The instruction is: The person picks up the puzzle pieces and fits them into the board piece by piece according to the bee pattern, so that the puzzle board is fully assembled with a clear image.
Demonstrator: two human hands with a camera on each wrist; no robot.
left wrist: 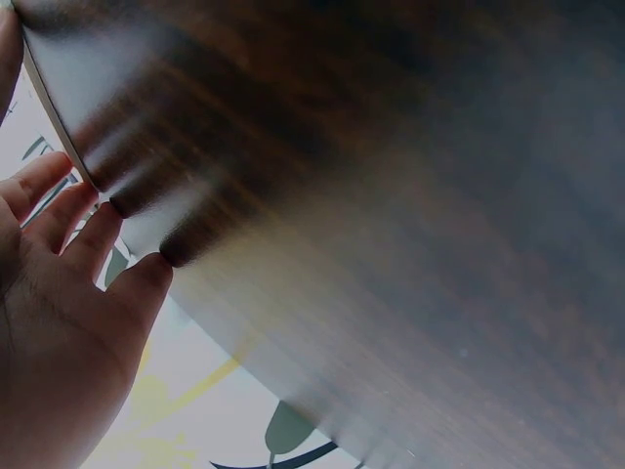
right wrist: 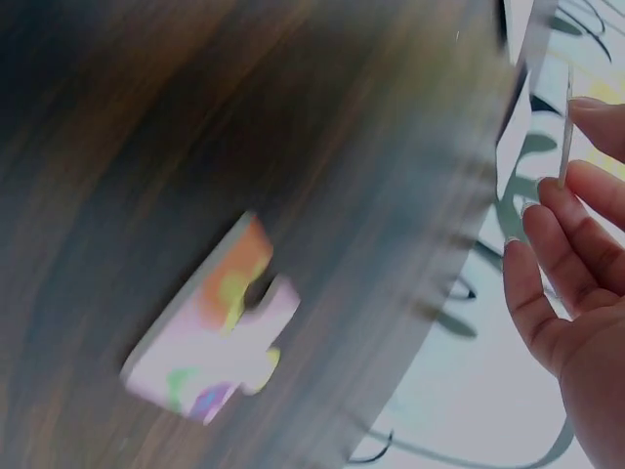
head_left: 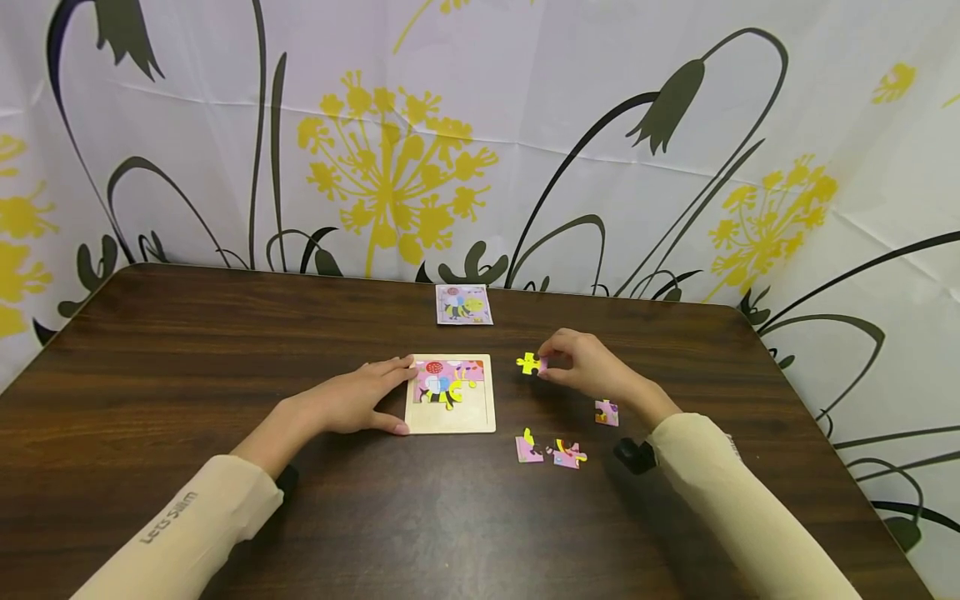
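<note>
Head view: the right hand (head_left: 585,365) pinches a yellow puzzle piece (head_left: 527,363) between thumb and fingers; the piece juts out toward 9 o'clock from the fingertips. The left hand (head_left: 360,396), fingers extended rather than clenched, touches the puzzle tray (head_left: 461,421) at its 9 o'clock edge. The pinched piece sits between 2 and 3 o'clock from the tray, apart from it, with a strip of tabletop (head_left: 300,517) between. From the right hand, a corner piece (head_left: 607,413) lies near at 5 o'clock, a dark-striped piece (head_left: 569,454) at 6 and a pink piece (head_left: 529,451) at 7. A picture card (head_left: 463,305) lies at 12 o'clock from the tray, near the table's far edge; the table's right edge runs well apart at 3 o'clock.
</note>
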